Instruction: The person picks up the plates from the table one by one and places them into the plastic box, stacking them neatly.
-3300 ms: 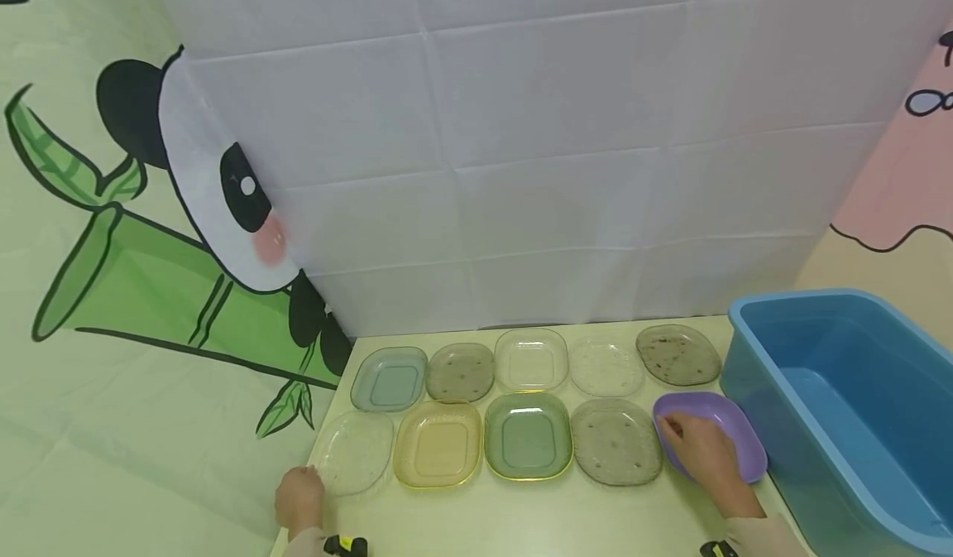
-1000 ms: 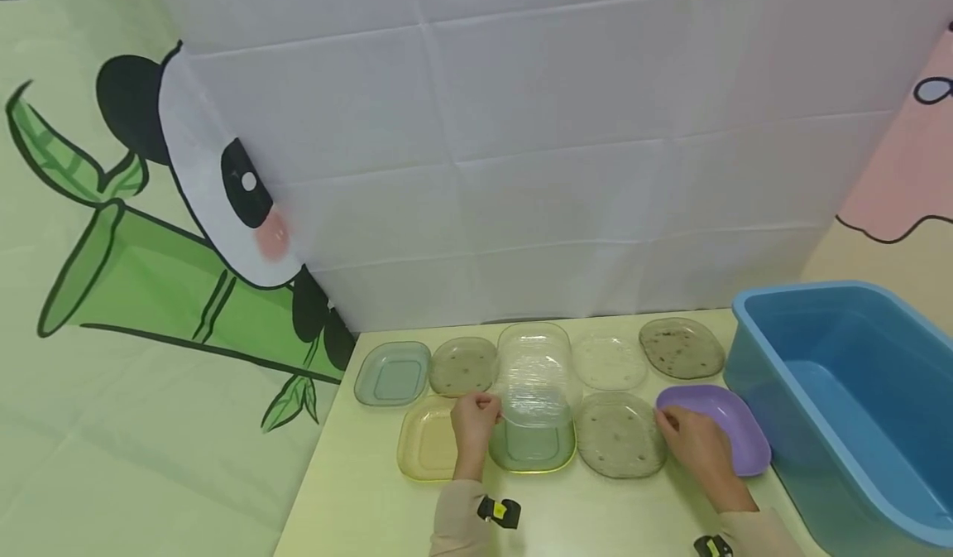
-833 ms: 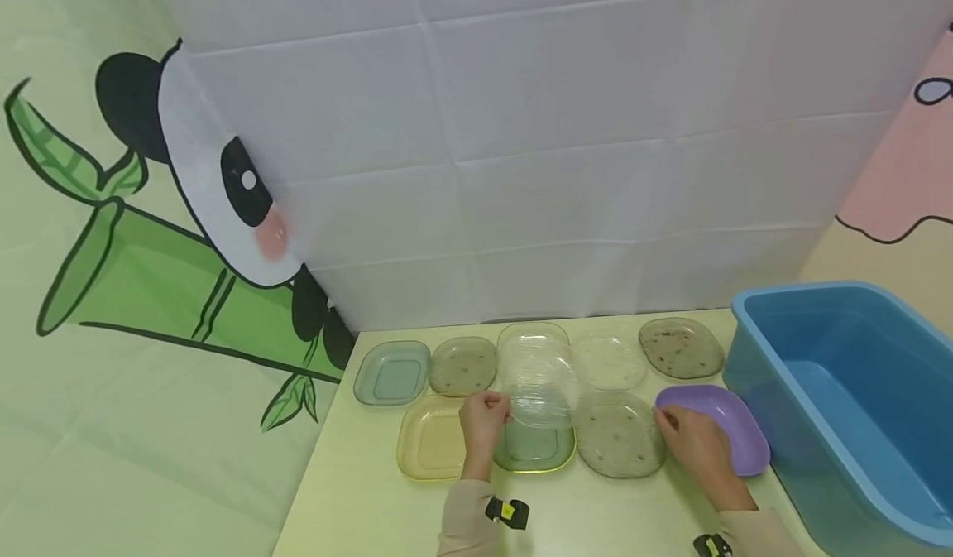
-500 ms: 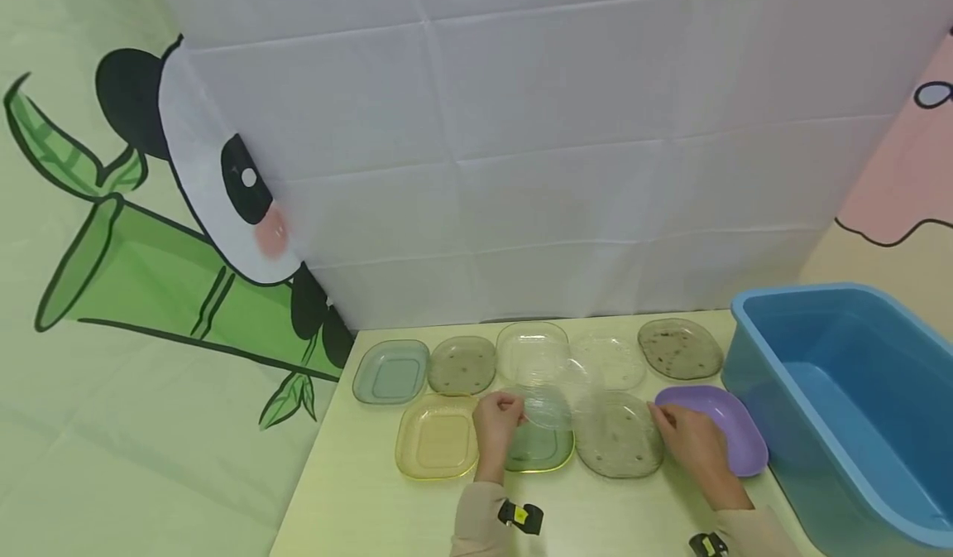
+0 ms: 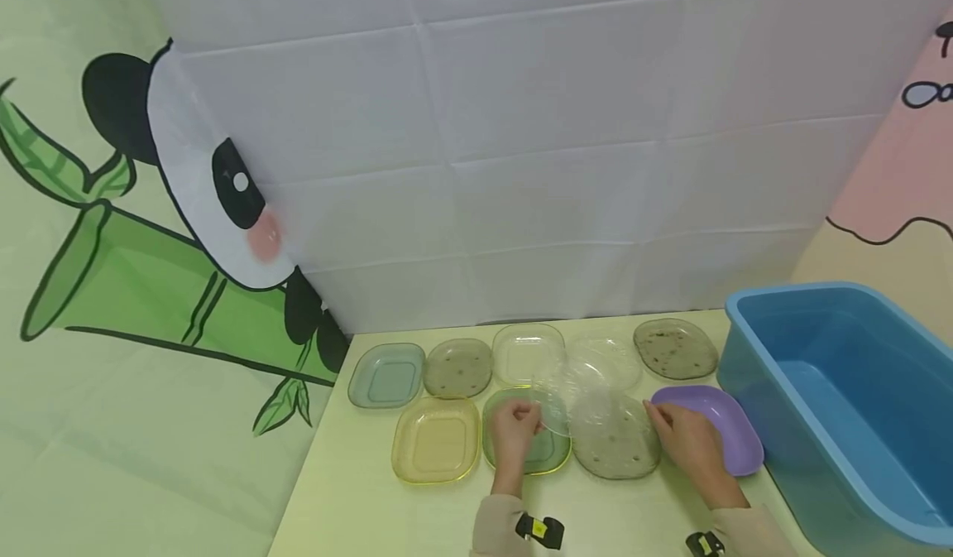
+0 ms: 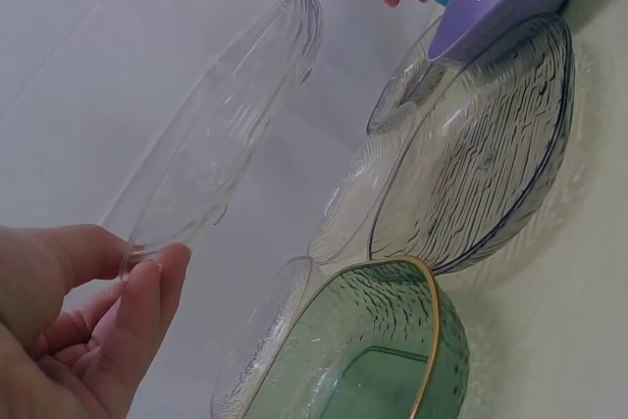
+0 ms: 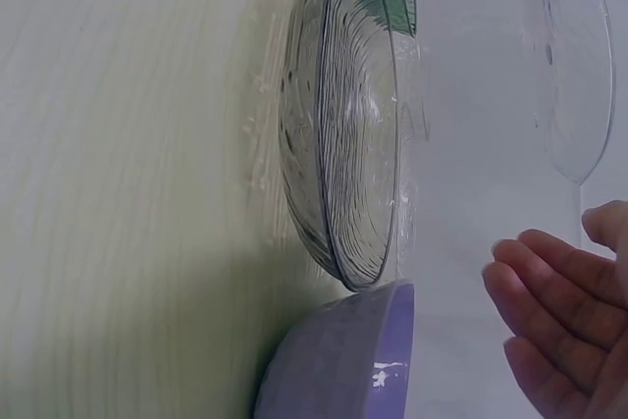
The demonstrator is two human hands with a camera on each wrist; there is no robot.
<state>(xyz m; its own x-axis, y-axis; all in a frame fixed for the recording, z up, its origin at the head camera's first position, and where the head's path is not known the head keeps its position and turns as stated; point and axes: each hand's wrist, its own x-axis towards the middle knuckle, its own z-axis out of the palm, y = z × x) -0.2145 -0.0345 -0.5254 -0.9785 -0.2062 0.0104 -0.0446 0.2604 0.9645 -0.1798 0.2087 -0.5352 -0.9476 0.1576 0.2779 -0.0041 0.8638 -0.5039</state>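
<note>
My left hand [image 5: 514, 429] pinches the rim of a clear ridged plate [image 6: 221, 130] between thumb and fingers. The plate hangs tilted above the green gold-rimmed plate [image 5: 551, 453] and the grey-tinted plate [image 5: 614, 458]. My right hand [image 5: 692, 445] is above the left part of the purple plate [image 5: 733, 424]. In the right wrist view its fingers [image 7: 549, 287] are loosely extended and hold nothing, a short gap from the clear plate's far edge.
A yellow plate [image 5: 435, 441] lies left of the green one. Behind stand a blue-grey plate [image 5: 387, 375], a smoky plate [image 5: 457, 368], clear plates and a brown-spotted plate [image 5: 676, 348]. A deep blue tub [image 5: 774, 375] stands at the right; a white cloth [image 5: 521, 168] hangs behind.
My left hand has moved from the table's left edge rightward, taking the clear plate from the left end of the front row toward my right hand. The right hand stays near the purple plate.
</note>
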